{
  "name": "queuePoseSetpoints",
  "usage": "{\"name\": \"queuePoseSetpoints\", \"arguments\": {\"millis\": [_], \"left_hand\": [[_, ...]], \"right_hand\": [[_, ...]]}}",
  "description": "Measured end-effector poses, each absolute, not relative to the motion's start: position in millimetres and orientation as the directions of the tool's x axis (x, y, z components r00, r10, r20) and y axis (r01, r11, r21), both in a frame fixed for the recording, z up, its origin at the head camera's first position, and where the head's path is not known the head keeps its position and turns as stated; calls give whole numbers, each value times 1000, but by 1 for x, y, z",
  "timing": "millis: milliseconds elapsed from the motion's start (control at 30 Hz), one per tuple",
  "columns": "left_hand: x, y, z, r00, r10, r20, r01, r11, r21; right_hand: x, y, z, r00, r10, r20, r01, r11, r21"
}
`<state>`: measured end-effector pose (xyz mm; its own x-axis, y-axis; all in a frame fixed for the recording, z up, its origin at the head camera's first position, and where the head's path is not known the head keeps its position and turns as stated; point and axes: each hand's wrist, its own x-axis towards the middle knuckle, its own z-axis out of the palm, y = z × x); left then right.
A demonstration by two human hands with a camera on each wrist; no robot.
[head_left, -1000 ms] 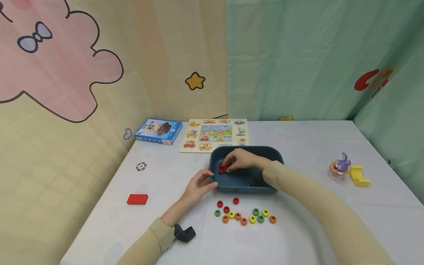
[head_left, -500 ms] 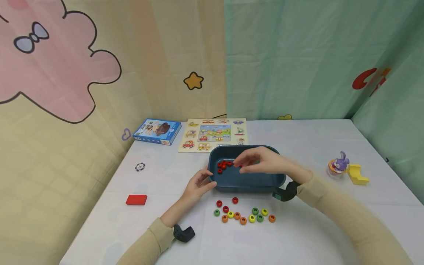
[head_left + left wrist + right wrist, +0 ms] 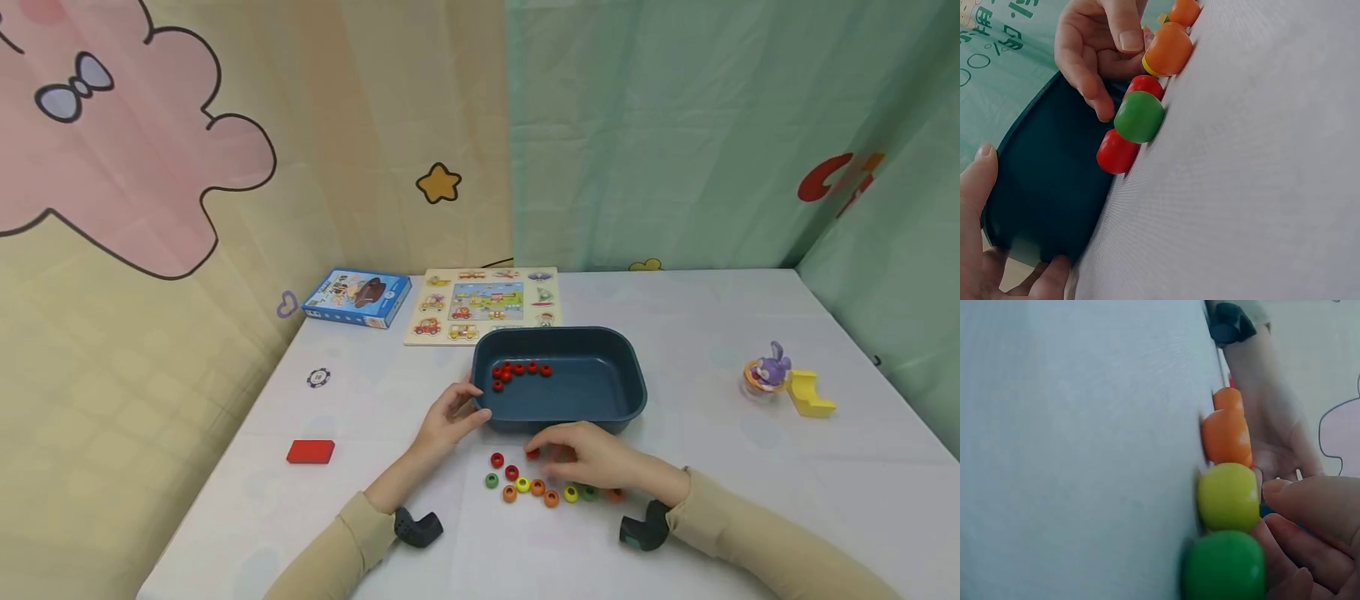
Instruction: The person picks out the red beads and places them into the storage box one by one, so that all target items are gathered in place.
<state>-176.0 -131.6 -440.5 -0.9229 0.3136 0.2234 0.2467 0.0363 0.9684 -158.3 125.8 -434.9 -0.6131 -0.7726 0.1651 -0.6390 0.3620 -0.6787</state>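
Note:
A dark blue tray (image 3: 570, 408) stands mid-table with several red beads (image 3: 519, 369) inside, toward its left. My left hand (image 3: 444, 421) holds the tray's left end; in the left wrist view its thumb and fingers (image 3: 1054, 278) are spread about the tray's near end. Just in front of the tray, my right hand (image 3: 588, 454) reaches over the loose beads, thumb and fingers apart. Its index finger is beside a red bead (image 3: 532, 454), partly covered. Other beads lie around: red (image 3: 497, 460), green (image 3: 492, 481), yellow (image 3: 522, 484) and orange (image 3: 551, 498). Some are partly hidden under the right hand.
Behind the tray lie a picture puzzle board (image 3: 442, 333) and a blue box (image 3: 357, 297). A red block (image 3: 311, 452) and a poker chip (image 3: 318, 378) are at the left. To the right stand a purple rabbit toy (image 3: 771, 368) and a yellow piece (image 3: 810, 396).
My right hand has left the tray and come down toward the loose beads in front. More red beads now show separately inside the tray. My left hand has stayed at the tray's end.

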Motion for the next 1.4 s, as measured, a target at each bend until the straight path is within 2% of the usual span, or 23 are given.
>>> {"name": "queuePoseSetpoints", "arguments": {"millis": [233, 600, 733, 867, 1000, 1067, 1233, 1400], "left_hand": [[-177, -130, -439, -926, 316, 208, 238, 59, 969], [-176, -130, -439, -935, 303, 186, 222, 87, 971], [-176, -130, -439, -929, 319, 187, 222, 76, 972], [-176, -131, -437, -922, 326, 206, 239, 64, 969], [-177, -132, -435, -926, 321, 199, 235, 77, 969], [-177, -133, -435, -930, 318, 186, 223, 85, 971], [-176, -133, -437, -931, 317, 179, 214, 77, 974], [-175, -132, -437, -930, 323, 175, 207, 68, 976]], "right_hand": [[-162, 121, -443, -673, -727, 135, -624, 460, -631], [-160, 120, -444, -704, -702, 111, -601, 506, -618], [-154, 120, -434, -668, -735, 121, -607, 443, -660], [-157, 119, -394, -610, -765, 208, -658, 343, -671], [-184, 117, -349, -582, -764, 279, -712, 314, -628], [-205, 113, -338, -577, -773, 262, -712, 319, -626], [-260, 99, -353, -591, -793, 148, -656, 366, -660], [-292, 93, -384, -631, -776, -10, -567, 470, -676]]}}
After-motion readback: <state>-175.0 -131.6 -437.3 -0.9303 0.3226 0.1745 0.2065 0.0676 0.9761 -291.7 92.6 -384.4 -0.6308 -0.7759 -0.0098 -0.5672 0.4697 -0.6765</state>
